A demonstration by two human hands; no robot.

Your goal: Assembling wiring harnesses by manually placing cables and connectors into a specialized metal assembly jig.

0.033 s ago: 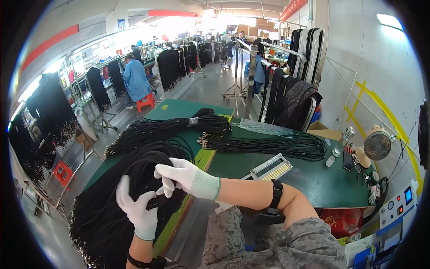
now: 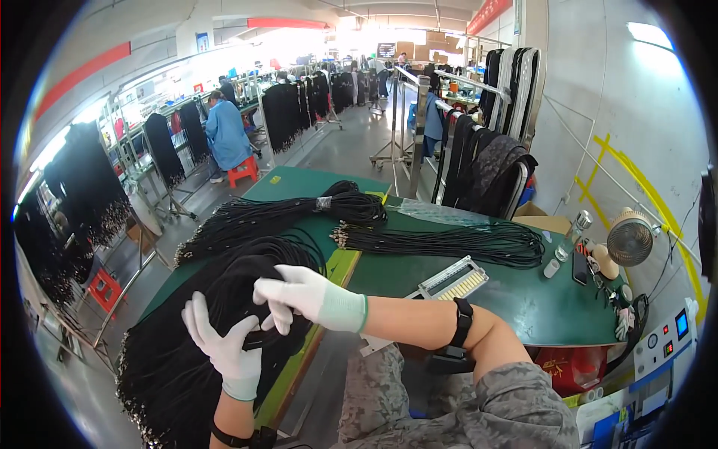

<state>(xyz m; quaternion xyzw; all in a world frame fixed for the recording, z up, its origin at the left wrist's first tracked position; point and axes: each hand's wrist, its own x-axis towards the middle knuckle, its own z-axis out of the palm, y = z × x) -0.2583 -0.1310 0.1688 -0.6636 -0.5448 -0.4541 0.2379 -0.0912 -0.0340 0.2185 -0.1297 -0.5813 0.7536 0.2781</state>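
Note:
A large heap of black cables with metal ends hangs over the near left side of the green table. Above it, my left hand in a white glove has its fingers spread. Beside its thumb shows a short dark piece; whether the hand grips it I cannot tell. My right hand, also gloved in white, is right next to it with curled fingers closed over the heap; what is in them is hidden. Farther back lie a tied bundle of black cables and, to the right, another cable bundle.
On the green table sit a tray with pale slots, clear plastic wrap, a glass bottle and a small fan. Racks of hanging cables line the left. A seated person in blue is farther off.
My left hand's fingers have shifted slightly left and spread apart more. My right hand has moved a little to the left. The cable bundles stay where they were.

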